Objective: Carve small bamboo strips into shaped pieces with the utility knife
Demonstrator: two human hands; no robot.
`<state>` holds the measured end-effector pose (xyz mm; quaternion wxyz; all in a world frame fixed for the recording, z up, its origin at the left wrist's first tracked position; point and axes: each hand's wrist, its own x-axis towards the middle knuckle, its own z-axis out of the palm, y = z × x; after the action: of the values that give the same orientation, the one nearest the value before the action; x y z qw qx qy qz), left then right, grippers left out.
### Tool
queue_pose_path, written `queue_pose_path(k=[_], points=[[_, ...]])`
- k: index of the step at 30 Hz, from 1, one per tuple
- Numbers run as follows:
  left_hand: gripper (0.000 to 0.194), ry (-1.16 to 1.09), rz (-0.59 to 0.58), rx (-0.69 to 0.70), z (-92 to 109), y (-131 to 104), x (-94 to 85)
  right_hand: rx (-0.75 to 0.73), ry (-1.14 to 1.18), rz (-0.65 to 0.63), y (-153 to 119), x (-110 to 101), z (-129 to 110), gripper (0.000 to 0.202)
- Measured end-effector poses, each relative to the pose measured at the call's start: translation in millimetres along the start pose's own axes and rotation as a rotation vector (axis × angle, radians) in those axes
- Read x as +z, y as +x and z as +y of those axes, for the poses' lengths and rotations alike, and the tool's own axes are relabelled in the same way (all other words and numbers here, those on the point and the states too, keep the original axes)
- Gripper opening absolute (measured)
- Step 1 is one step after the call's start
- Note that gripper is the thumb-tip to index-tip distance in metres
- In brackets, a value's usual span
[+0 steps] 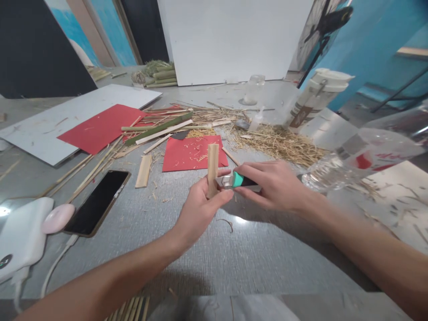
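My left hand (200, 203) is closed around the lower part of a flat, pale bamboo strip (213, 162), which it holds upright above the table. In my right hand (277, 185) is a utility knife (238, 179) with a green collar and a dark handle. Its metal blade points left and meets the edge of the strip; my left thumb lies close below the blade. A red sheet (187, 154) strewn with shavings lies just behind the strip. Left of it rests a second short bamboo piece (143, 171).
A phone (100, 200) and a white power bank (25, 234) with cables lie at left. Thin sticks (200, 117) and dry straw (287, 142) spread across the back. A plastic bottle (368, 151) lies at right, near a tall white-lidded container (316, 98).
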<state>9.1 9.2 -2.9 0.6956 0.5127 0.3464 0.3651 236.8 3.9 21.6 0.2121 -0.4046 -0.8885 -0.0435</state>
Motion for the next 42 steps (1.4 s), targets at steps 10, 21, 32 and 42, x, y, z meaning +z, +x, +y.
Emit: queue_pose_path(k=[10, 21, 32, 42], points=[[0.068, -0.009, -0.013, -0.051, -5.0, 1.1, -0.9, -0.057, -0.075, 0.001, -1.9, 0.2, -1.5, 0.032], [0.075, 0.043, -0.082, -0.056, -0.4, 2.8, -0.9, -0.067, -0.079, -0.017, -0.8, -2.5, -3.0, 0.032], [0.064, -0.003, -0.046, -0.024, -6.0, 3.5, -1.5, -0.067, -0.056, -0.022, -1.4, 0.8, -2.4, 0.034], [0.062, -0.025, 0.005, 0.027, -8.0, 0.5, 1.6, -0.057, -0.105, -0.006, 0.9, 1.0, -8.1, 0.038]])
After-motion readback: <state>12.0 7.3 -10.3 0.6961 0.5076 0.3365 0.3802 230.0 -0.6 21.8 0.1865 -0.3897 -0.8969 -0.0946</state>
